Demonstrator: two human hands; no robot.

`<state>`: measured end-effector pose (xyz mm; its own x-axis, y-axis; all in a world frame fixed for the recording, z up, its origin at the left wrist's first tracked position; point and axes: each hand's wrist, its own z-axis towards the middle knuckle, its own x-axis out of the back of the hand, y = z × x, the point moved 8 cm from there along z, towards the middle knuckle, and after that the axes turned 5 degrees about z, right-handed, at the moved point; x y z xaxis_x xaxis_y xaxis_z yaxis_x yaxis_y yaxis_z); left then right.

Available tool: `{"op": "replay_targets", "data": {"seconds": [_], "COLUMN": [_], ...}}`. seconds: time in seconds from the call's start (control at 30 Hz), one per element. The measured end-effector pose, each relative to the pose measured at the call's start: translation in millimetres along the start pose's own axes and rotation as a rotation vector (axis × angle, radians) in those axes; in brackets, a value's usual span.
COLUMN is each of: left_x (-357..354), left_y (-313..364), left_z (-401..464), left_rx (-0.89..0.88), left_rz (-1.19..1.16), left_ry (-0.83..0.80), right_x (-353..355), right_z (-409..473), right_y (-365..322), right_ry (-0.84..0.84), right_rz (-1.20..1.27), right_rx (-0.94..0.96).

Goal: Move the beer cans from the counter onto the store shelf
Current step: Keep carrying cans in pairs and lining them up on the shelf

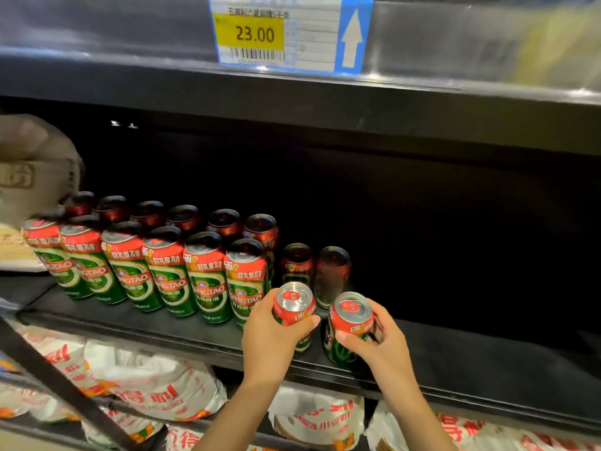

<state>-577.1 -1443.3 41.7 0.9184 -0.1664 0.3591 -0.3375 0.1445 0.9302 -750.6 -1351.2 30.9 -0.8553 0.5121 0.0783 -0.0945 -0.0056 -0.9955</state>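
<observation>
Both hands grip beer cans at the shelf (pixel 169 323) edge: left hand (pixel 270 340) wraps an upright can (pixel 293 309); right hand (pixel 379 345) clasps another can (pixel 349 323), tilted left.

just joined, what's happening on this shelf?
A person is stocking Tsingtao beer cans. The left hand has a grip on one can, the right hand on another can, both at the front edge of the dark shelf. They extend a front row of cans already standing to the left, with more behind. The shelf's right side is bare. White bags lie below.
</observation>
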Motion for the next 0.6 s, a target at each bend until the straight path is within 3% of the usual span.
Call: {"op": "replay_targets", "data": {"seconds": [0.27, 0.6], "left_x": [-11, -25], "left_y": [-5, -41], "left_z": [14, 6], "left_rx": [-0.087, -0.074], "left_rz": [0.049, 0.027], "left_ry": [0.016, -0.036], "right_x": [-6, -16], "right_z": [12, 10], "right_y": [7, 32], "right_ry": [0.007, 0.005], "right_rz": [0.022, -0.029], "right_rx": [0.069, 0.081]}}
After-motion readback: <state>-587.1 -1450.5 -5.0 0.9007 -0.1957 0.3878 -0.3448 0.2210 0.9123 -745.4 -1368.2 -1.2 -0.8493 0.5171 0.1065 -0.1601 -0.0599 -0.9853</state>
